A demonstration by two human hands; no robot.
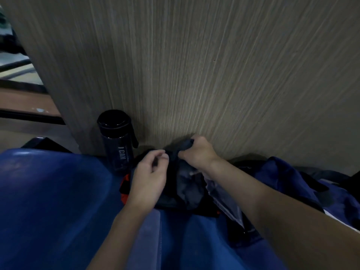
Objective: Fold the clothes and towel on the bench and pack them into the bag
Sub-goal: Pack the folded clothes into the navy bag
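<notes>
hands: left hand [149, 173] has its fingers curled and seems to pinch the top edge of a dark garment [187, 184]; right hand [197, 152] is clenched round a bunched corner of the same cloth, lifted against the wall [214, 75].
garment: lies crumpled on the blue bench [48, 191], between the two hands, with orange trim showing under its left side.
step: likely spreading the garment out to begin a fold; nothing looks folded or packed yet.
next move: calls for drawing the two held points apart until the cloth is taut and flat.
edges: wall just behind; black bottle [116, 141] just left of the cloth; clear plastic packet [224, 195] and navy bundle [288, 178], perhaps the bag, on the right.
open room: bare bench to the left and near side.
</notes>
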